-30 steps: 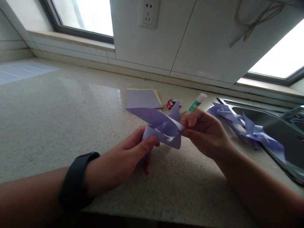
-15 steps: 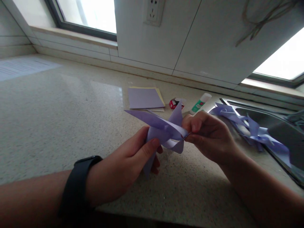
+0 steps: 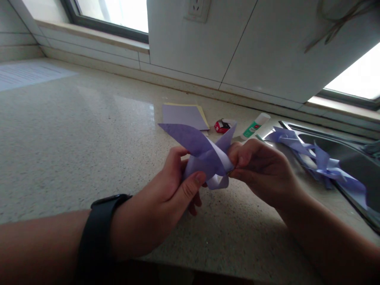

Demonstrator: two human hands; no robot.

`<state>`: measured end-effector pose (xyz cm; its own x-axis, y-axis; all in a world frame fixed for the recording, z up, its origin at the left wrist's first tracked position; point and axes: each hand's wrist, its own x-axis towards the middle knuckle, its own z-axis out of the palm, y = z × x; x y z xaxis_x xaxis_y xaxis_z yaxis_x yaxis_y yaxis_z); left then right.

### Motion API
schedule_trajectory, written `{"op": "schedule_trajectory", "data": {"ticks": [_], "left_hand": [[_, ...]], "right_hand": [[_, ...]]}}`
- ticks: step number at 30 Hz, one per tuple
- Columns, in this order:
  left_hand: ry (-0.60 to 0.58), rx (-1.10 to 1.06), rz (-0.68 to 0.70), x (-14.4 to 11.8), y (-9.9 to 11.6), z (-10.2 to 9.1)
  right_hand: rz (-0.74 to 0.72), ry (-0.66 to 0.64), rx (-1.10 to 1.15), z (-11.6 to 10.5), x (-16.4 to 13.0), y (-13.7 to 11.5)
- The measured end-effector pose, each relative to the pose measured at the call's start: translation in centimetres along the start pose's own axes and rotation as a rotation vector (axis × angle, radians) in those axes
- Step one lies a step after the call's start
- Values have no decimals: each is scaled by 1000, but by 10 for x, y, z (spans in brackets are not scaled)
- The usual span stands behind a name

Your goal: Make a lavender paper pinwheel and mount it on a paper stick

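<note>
A purple paper pinwheel with curled blades is held up above the counter between both hands. My left hand, a black watch on its wrist, grips the pinwheel's left side, thumb in front and fingers behind. With thumb and forefinger, my right hand pinches at the right end, where the curled paper comes together. A tiny dark spot shows at that pinch; what it is I cannot make out. The paper and the left thumb hide part of the left fingers.
Behind the hands lie a stack of purple and yellow paper, a small red box and a glue stick. More purple pinwheels rest at the edge of the metal sink. A printed sheet lies far left.
The pinwheel has turned in my hands, so its upper left blade shows broader and stands higher. My left fingers have shifted around it; the right hand keeps its pinch.
</note>
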<state>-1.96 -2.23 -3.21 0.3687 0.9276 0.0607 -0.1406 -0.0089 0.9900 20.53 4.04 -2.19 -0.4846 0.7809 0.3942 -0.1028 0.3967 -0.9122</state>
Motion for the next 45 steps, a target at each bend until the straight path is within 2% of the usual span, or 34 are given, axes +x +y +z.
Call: {"op": "schedule_trajectory", "data": {"ticks": [4, 9, 17, 22, 27, 39, 45], "left_hand": [[45, -31, 53, 2, -5, 0], [60, 12, 39, 5, -6, -2], [5, 1, 58, 1, -2, -2], [-22, -11, 31, 0, 1, -2], [4, -19, 41, 0, 0, -1], [-39, -10, 103, 1, 8, 1], [-53, -20, 92, 2, 7, 0]], "right_hand": [[-3, 23, 9, 0, 0, 1], [4, -5, 20, 2, -1, 1], [35, -65, 64, 9, 1, 1], [74, -23, 145, 10, 0, 4], [97, -35, 192, 11, 0, 6], [108, -40, 171, 14, 0, 1], [154, 9, 208, 15, -2, 4]]}}
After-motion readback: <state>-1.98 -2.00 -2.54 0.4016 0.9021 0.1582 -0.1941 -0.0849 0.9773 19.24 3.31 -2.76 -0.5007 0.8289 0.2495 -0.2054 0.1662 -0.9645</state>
